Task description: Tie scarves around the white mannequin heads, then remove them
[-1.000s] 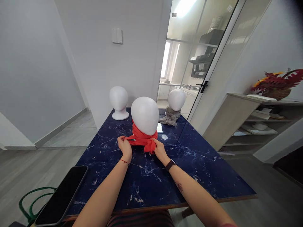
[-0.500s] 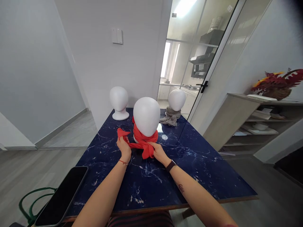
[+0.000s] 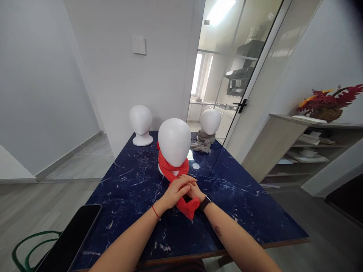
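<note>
A white foam mannequin head [image 3: 174, 141] stands on the table with a red scarf [image 3: 167, 166] wrapped round its neck. In front of the neck, my left hand [image 3: 176, 192] reaches across to the right, over the top of my right hand [image 3: 195, 190]. Both hands are closed on the scarf's front part, though overlapping fingers partly hide each grip. One loose end of the red cloth hangs below the hands, towards me. A red cord bracelet [image 3: 155, 212] circles my left wrist; a dark watch band [image 3: 205, 203] is on my right.
Behind stand a bare white mannequin head [image 3: 141, 122] at left and another [image 3: 210, 121] at right with a grey scarf [image 3: 204, 142]. A phone [image 3: 72, 238] lies at the near left of the blue marbled table [image 3: 241, 211]. A glass door [image 3: 218, 75] and shelf unit [image 3: 283, 139] stand beyond.
My left hand has moved right, from holding a scarf end out at the left to lying across my right hand. The loose end now hangs lower, below both hands.
</note>
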`<action>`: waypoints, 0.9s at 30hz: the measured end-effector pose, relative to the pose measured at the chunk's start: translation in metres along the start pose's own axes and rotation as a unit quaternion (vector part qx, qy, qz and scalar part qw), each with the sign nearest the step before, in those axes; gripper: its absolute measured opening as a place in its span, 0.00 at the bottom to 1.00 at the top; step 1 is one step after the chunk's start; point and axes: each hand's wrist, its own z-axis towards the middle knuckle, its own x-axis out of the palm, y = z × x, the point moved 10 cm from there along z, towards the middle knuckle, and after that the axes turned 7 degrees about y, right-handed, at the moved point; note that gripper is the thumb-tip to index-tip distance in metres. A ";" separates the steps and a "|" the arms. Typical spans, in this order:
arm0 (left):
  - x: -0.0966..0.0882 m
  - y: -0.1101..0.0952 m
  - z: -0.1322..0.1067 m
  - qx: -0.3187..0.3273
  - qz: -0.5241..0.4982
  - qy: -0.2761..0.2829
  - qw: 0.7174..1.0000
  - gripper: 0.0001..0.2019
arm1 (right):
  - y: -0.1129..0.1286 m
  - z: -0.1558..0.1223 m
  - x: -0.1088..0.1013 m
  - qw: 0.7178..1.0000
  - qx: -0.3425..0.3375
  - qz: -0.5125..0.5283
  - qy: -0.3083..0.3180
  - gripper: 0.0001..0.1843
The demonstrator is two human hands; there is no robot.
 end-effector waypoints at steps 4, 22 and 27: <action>-0.014 0.007 -0.001 -0.033 0.166 -0.019 0.985 0.17 | -0.005 0.010 0.010 1.000 0.008 -0.001 0.013 0.10; -0.117 0.086 -0.058 -0.397 0.477 -0.235 0.748 0.26 | -0.102 -0.020 -0.108 0.935 0.274 -0.129 -0.183 0.28; -0.097 0.111 -0.043 -0.296 0.290 -0.285 0.864 0.30 | -0.117 -0.025 -0.113 0.929 0.284 -0.020 -0.239 0.22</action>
